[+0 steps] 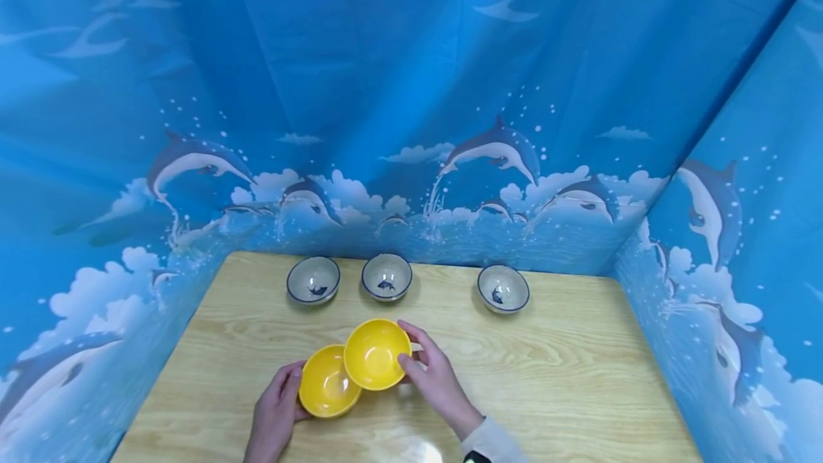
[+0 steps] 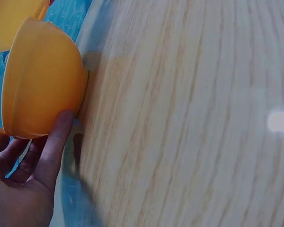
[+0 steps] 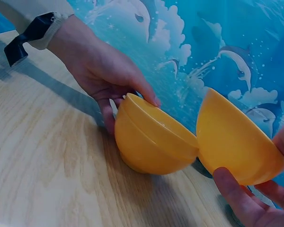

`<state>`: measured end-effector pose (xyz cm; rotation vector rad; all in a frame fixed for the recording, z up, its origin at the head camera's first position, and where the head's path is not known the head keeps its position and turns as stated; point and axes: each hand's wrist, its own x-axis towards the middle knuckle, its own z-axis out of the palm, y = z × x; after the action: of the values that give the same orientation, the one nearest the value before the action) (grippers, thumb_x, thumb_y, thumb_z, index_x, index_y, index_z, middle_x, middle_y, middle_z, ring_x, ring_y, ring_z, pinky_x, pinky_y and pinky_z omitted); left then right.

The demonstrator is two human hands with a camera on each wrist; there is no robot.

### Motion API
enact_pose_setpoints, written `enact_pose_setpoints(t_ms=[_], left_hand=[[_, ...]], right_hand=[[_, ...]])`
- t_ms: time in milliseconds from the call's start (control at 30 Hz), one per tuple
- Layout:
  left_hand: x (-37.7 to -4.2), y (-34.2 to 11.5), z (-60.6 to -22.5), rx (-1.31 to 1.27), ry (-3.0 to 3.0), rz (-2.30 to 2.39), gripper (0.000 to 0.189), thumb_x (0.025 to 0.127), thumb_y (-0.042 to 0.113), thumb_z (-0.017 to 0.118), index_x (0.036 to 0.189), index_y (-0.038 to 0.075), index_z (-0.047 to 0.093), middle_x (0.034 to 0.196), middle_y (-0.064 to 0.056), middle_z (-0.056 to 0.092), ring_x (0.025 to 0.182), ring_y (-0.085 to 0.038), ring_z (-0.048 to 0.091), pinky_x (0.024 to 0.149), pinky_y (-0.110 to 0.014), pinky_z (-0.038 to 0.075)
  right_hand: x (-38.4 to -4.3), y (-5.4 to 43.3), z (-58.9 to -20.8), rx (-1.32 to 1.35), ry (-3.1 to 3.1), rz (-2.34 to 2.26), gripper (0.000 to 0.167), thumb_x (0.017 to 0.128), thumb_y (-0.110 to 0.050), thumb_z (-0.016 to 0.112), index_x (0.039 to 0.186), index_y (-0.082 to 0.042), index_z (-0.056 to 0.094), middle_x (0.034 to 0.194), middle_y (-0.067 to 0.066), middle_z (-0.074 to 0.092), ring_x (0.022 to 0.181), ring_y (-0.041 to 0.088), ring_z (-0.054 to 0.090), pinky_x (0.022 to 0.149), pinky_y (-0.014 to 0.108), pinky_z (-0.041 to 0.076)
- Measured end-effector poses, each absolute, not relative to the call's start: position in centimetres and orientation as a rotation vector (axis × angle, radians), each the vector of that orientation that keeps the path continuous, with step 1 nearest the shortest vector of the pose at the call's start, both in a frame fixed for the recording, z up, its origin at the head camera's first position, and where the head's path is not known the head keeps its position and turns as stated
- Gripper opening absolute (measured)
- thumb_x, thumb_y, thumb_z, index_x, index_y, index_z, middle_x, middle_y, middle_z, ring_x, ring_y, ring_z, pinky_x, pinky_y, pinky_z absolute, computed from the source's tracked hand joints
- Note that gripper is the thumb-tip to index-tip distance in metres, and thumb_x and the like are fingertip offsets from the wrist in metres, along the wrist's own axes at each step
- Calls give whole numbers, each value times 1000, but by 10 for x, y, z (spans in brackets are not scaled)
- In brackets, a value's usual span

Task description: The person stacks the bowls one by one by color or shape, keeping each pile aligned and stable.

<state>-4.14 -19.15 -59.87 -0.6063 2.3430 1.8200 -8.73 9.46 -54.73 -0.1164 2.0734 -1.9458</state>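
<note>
Two yellow bowls are held close together over the wooden table. My left hand [image 1: 275,406] grips the left yellow bowl [image 1: 324,391] at its left side, thumb by the rim and fingers on the outer wall. My right hand [image 1: 434,374] holds the right yellow bowl [image 1: 375,356] by its right rim, with the thumb on the rim. The right bowl is higher and overlaps the left one in the head view. In the right wrist view, a line runs below the rim of the left bowl [image 3: 154,142]; I cannot tell whether a second bowl is nested there.
Three pale bowls with blue rims and blue fish designs stand along the back of the table: a left one [image 1: 313,284], a middle one [image 1: 386,281] and a right one [image 1: 504,291]. A blue dolphin-print curtain [image 1: 411,91] borders the wooden table [image 1: 566,363].
</note>
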Motion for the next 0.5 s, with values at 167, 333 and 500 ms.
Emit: enact_pose_setpoints(t_ms=[167,333,500], left_hand=[[-42,-191,-598,-612,2341,1817,59,118,51,41,154,6,55,154,-30,58,105,-23,75,71,-32,69],[-43,-191,-599,-611,2347,1816,59,118,49,41,153,5,55,153,-29,60,103,-22,75,70,-32,69],[-43,-191,-598,-612,2359,1800,59,118,49,41,153,5,56,152,-28,60,99,-19,75,69,-31,68]], right_hand=[[-87,90,-547,-135,2060,-1967,59,107,-10,65,164,-17,49,159,20,46,112,25,69,83,31,70],[-85,86,-545,-155,2041,-1973,60,107,-10,65,164,-16,48,159,20,48,112,25,69,82,31,70],[-82,78,-545,-174,2028,-1960,59,107,-11,66,163,-16,50,157,20,51,110,24,69,81,32,70]])
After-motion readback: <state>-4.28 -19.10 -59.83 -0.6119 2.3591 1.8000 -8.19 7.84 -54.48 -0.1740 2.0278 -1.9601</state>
